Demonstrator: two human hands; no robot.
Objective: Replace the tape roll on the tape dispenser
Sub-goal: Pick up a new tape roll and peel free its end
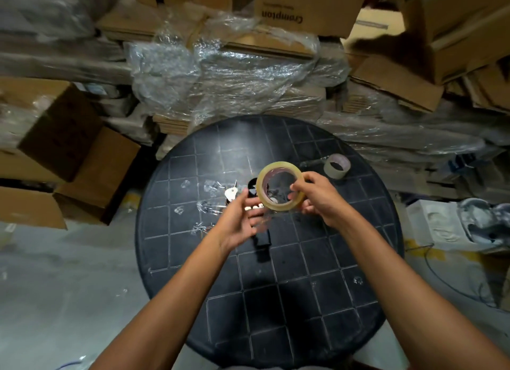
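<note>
At the far left we see stacked boxes (63, 137) of brown cardboard, some wrapped in crinkled clear film (220, 74).

Our left hand (242, 218) hovers over the table (276, 300), fingers loosely spread and curled, palm turned toward the roll. We cannot tell whether its fingertips touch the roll or a loose tape end; the hand is blurred.

Directly beneath and partly hidden by the hands lies the dispenser (260, 231): a black, hard-looking body with white lettering, its long axis running toward us and away. A pale tab (231, 194) shows just beside its far-left end.

The roll (280, 186) is held above the dispenser's far end, not mounted. It is a glossy, translucent yellowish ring with a wide open core, tilted so that the core faces up and toward us. Our right hand (320, 198) pinches its right rim, thumb inside the core, fingers outside. This hand carries the roll, so we judge that it must lower the roll down and slightly leftward onto the dispenser hub, with the core axis turned to match.

Further right, well apart, an empty-looking core (337, 166) of dull cardboard stands on the table. The table is round, black, with a moulded grid surface.
</note>
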